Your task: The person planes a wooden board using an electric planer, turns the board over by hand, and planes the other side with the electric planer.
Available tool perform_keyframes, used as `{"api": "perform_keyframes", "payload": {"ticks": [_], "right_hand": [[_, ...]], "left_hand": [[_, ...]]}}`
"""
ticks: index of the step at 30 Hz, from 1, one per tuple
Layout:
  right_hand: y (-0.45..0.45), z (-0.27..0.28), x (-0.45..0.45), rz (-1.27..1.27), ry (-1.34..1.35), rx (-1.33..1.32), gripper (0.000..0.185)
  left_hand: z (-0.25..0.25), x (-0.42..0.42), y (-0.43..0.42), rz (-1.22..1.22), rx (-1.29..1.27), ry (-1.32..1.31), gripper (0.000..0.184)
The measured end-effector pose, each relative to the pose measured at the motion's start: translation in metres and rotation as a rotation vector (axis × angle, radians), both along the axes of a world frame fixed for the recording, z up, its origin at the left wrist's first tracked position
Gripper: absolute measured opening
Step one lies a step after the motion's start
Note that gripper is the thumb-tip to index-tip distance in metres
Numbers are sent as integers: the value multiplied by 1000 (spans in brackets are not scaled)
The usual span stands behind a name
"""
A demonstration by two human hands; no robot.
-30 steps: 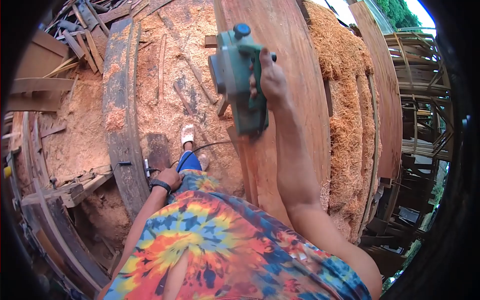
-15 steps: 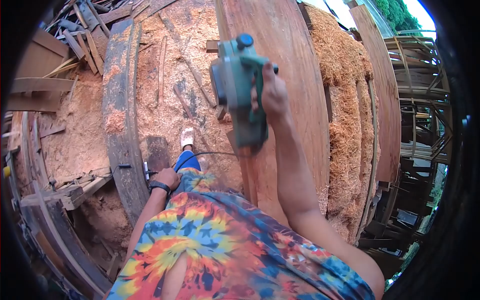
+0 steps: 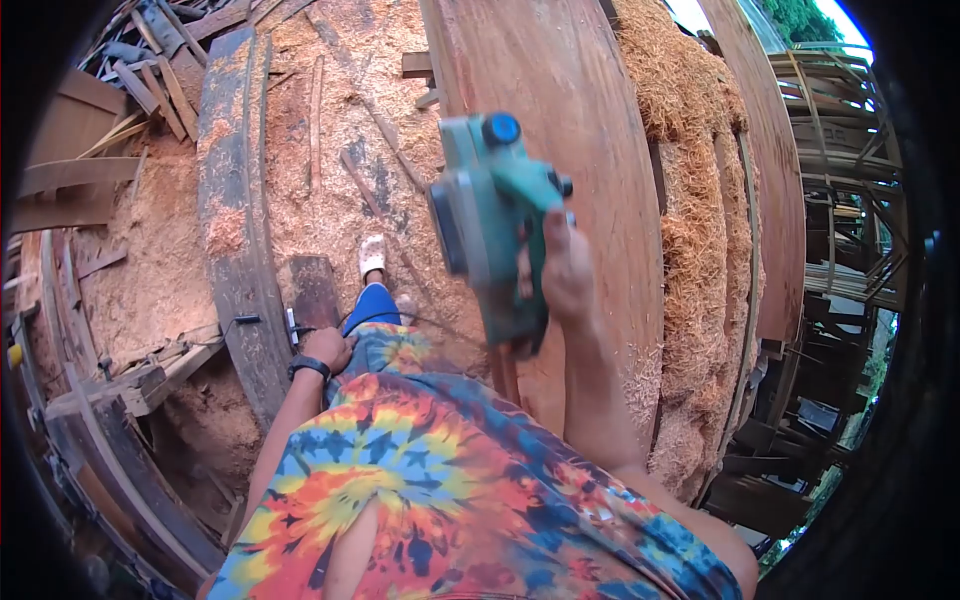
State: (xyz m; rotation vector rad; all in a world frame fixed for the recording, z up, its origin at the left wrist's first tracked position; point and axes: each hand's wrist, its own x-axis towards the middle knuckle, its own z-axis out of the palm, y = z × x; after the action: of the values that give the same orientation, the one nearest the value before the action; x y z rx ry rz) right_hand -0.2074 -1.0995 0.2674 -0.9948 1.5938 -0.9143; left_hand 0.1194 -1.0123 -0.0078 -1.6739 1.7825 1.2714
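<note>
Over the wide plank [image 3: 590, 150], our right hand [image 3: 568, 275] wraps the electric planer [image 3: 485, 220], likely for control; our left hand's [image 3: 328, 348] grip is unclear.

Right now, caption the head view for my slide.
Right hand gripping a teal electric planer over a broad wooden plank.

Along the wide plank [image 3: 560, 130], the bare face beyond the green power planer [image 3: 490, 220] lets a hand pass. To its right, piled shavings [image 3: 695, 240] crowd the plank's edge. On its left, the cable [image 3: 430, 325] crosses the gap toward the dark beam [image 3: 235, 200], above shavings-covered ground [image 3: 285, 220] strewn with loose sticks.
</note>
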Motion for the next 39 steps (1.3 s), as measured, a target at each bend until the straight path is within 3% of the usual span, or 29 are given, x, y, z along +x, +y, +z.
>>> {"api": "perform_keyframes", "payload": {"ticks": [3, 6, 11, 14, 18, 26, 31, 35, 39], "right_hand": [[37, -1, -4, -4, 22, 4, 65], [19, -2, -2, -14, 21, -17, 63], [-97, -12, 7, 19, 14, -80, 66], [-179, -15, 10, 50, 14, -124, 63], [-232, -12, -13, 206, -174, 16, 63], [-58, -9, -34, 77, -235, 75, 65], [69, 0, -23, -58, -119, 96, 71], [74, 2, -15, -105, -61, 84, 74], [21, -1, -8, -126, -35, 76, 71]], "left_hand": [[10, -4, -10, 16, 22, -8, 54], [23, -9, -21, 28, -4, -3, 54], [9, -13, -19, 4, -12, -18, 57], [33, -19, -15, 5, -17, -18, 57], [20, -19, 15, 59, -65, 29, 55], [10, -17, 39, 195, -58, 125, 49], [13, -17, 25, 194, -67, 107, 48], [13, -16, 10, 193, -75, 95, 46], [15, -19, -10, 199, -116, 100, 44]]}}
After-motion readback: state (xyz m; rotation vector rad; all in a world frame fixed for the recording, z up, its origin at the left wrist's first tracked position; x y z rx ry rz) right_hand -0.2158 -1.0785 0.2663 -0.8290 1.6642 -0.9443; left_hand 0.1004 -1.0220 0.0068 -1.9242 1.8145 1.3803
